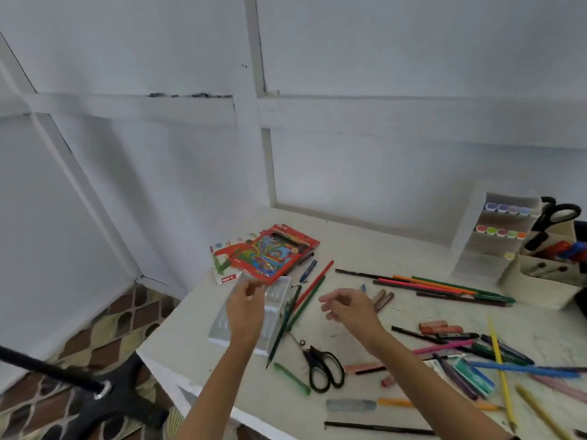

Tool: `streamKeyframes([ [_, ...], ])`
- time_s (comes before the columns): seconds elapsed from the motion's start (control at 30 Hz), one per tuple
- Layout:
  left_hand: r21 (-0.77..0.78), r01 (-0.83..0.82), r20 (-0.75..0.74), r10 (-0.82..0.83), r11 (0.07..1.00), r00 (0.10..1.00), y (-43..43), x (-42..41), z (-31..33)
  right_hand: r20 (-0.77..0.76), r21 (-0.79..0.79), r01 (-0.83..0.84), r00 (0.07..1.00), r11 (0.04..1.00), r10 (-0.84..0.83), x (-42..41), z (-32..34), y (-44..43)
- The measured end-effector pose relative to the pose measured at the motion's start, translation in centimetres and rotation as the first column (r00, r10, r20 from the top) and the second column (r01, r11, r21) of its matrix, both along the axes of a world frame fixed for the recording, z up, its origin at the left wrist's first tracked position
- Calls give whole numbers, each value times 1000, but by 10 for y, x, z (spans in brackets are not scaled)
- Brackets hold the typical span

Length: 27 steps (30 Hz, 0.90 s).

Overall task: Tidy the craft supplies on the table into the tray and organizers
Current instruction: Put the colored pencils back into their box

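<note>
Two hands work at the clear ribbed plastic tray [281, 292]: left hand [244, 312] above it, fingertips meeting the red cardboard pencil box [270, 252], grip blurred; right hand [349, 308] beside it, loosely curled and empty, probably poised for the loose coloured pencils [313, 286].

Soft even daylight; motion blur; wide-angle edge warping.

The only legible print is on the white printed card [222, 253] lying partly under the flat red cardboard coloured-pencil box [279, 252]. Near the card's lower corner is a small red label with white block letters, upside down from this view, which appears to read "DIY". The box lid shows a multicoloured picture and a small round seal, but its lettering is too blurred to read. Other print on the white table [349, 249] is too small or smeared to make out.
</note>
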<state>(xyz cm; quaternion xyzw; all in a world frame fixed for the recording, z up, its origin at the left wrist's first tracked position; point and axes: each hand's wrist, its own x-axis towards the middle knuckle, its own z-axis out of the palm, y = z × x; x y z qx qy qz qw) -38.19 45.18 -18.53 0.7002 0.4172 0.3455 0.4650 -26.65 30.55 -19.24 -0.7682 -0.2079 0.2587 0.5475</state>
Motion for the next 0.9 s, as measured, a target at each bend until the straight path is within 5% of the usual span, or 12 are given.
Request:
streamKeyframes([
  [0.37,-18,10,-423,-17,1000,906,111,35,-12,38,-231,76,997,970,-69,10,-2,108],
  [0.7,-61,134,-518,-145,989,843,85,29,17,-54,-173,147,986,974,-158,11,15,108],
  [0.9,-268,249,-498,-355,931,791,59,13,47,-182,-211,125,969,969,-165,15,33,66],
])
